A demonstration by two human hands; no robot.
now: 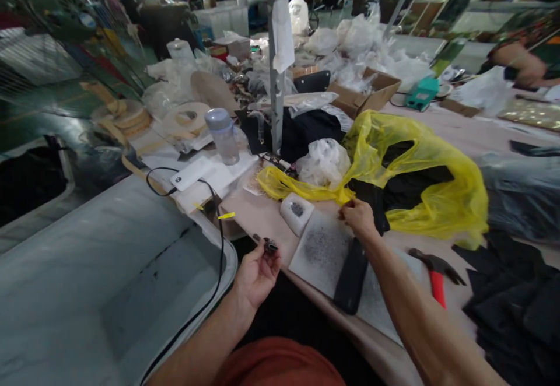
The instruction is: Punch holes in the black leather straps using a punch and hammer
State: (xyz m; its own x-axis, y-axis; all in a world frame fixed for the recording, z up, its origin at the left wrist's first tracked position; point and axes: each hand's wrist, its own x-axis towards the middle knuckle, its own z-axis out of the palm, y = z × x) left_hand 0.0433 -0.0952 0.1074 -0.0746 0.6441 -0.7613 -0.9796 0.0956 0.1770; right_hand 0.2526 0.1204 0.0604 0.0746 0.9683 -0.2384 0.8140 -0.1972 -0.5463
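My left hand (258, 272) pinches a small dark metal piece (270, 246) between thumb and fingers, above the table's front edge. Its exact kind is too small to make out. My right hand (359, 218) has its fingers curled at the lower edge of a yellow plastic bag (455, 199), which has black material (406, 190) inside. What those fingers grip, if anything, is hidden. Below that hand lies a pale slab (321, 246) with dark specks, and a long black flat piece (351, 278) rests across it. A small white block (296, 212) with a dark patch sits beside the slab.
A red-handled claw hammer (437, 275) and black pieces (511, 298) lie at right. On the left stand a large pale tub (56, 223), a black cable (221, 228), a white phone (191, 174) and a bottle (223, 135). A metal post (276, 100) rises behind. A co-worker's arm (520, 62) shows far right.
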